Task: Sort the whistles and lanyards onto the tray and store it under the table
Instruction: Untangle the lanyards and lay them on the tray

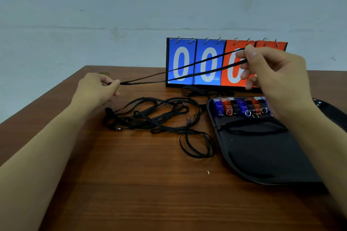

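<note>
One black lanyard [187,70] is stretched taut in the air between my hands. My left hand [97,88] pinches its clip end at the left, and my right hand [270,69] holds its loop end up in front of the scoreboard. A tangled pile of black lanyards [154,116] lies on the wooden table between my arms. To the right sits a black tray [249,157] with a row of several blue, orange and black whistles [242,108] along its far edge. Below the whistles, one folded lanyard [253,129] lies on the tray.
A flip scoreboard [195,63] with blue and orange zeros stands at the back of the table against the wall. The table's left edge [43,95] runs diagonally. Part of another black object [330,112] shows behind my right forearm.
</note>
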Demonstrator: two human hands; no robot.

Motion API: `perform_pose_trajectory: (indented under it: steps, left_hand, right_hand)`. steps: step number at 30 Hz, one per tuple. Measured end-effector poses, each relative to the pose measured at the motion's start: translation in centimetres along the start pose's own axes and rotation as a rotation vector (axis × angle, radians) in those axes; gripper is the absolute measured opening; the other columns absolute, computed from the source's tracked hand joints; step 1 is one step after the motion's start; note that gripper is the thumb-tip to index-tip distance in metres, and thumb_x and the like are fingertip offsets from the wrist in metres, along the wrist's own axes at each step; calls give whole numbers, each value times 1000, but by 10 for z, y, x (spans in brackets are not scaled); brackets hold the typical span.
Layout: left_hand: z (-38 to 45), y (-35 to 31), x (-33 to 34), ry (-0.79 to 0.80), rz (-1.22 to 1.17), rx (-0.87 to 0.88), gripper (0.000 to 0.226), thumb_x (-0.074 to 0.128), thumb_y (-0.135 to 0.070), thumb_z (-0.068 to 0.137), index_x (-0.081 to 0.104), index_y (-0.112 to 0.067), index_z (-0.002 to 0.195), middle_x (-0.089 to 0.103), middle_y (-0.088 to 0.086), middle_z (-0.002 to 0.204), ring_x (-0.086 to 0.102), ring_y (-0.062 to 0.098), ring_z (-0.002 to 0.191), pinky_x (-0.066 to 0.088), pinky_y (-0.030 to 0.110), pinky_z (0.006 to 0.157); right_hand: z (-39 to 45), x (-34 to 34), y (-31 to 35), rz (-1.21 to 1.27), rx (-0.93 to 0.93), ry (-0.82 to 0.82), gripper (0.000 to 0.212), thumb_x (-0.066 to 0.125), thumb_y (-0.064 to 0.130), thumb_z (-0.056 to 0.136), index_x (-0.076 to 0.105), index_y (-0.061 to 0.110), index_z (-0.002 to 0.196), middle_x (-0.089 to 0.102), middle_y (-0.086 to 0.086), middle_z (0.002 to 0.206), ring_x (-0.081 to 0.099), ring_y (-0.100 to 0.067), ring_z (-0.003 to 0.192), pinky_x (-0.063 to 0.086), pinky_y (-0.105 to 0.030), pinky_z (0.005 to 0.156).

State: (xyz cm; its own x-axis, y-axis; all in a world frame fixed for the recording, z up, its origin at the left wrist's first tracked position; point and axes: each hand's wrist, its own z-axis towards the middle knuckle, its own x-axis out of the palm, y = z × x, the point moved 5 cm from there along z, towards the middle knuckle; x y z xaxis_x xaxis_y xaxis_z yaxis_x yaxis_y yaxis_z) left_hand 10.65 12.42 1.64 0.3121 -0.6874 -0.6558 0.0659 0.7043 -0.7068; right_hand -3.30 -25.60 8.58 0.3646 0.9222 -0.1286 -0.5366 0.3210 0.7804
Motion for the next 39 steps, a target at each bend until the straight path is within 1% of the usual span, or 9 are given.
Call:
perform_pose_trajectory:
  steps: [3,12,16,19,23,27,33,36,39]
  left_hand:
    - [0,0,0,25,-39,21,28,64,-41,99,76,-21,83,77,-3,84,65,21,67,57,34,67]
    - [-8,-14,7,201,-210,63,24,69,-45,94,79,-24,90,76,-4,88,59,12,66,54,30,64]
    - [-9,-17,10,261,-278,41,20,69,-41,95,80,-25,93,77,-4,89,55,10,67,52,24,59]
    - [-17,-30,12,369,-324,102,18,63,-35,100,78,-28,106,77,-3,88,47,9,63,47,22,56]
    - [-31,-55,11,445,-497,126,20,65,-32,98,74,-19,110,70,0,76,38,10,55,36,19,48]
    - [-52,-82,19,566,-739,115,24,67,-32,87,72,-12,100,66,-2,73,37,8,54,32,16,45]
    - [-81,-107,28,681,-810,174,25,69,-25,84,78,-14,106,78,6,98,46,6,55,38,15,46]
    - [-92,-116,31,656,-773,243,29,70,-28,84,78,-12,107,76,4,87,44,7,53,36,17,44]
    - [-101,-122,34,596,-682,317,29,73,-38,80,83,-21,101,75,-1,82,38,16,54,33,22,47]
  right_hand:
    - [7,-13,-10,-87,1,-58,17,65,32,99,76,20,99,72,-2,79,69,-14,70,57,-25,61]
    - [22,-57,-59,-107,211,-141,22,71,27,95,73,10,109,77,-4,90,76,-17,85,60,-27,76]
    - [23,-56,-61,-197,238,-137,12,68,20,96,71,16,107,74,-1,83,71,-11,73,61,-32,78]
    - [25,-56,-56,-149,273,-154,14,62,15,98,73,20,105,64,-1,77,61,-9,66,60,-29,76]
    - [20,-38,-41,319,395,-34,16,63,14,99,75,10,108,65,4,74,61,-7,69,55,-19,73]
    - [11,-14,-21,490,419,112,16,61,13,98,72,9,108,77,0,90,72,-8,84,56,-16,78]
    - [-11,22,-7,422,397,335,29,64,2,88,73,5,116,78,-11,103,75,-15,91,58,-19,80]
    - [-19,34,-5,350,347,357,31,68,12,81,74,5,111,79,-13,96,75,-18,85,59,-21,76]
    - [-26,43,-2,207,241,381,23,69,15,86,75,11,108,79,-7,93,75,-15,81,59,-21,73]
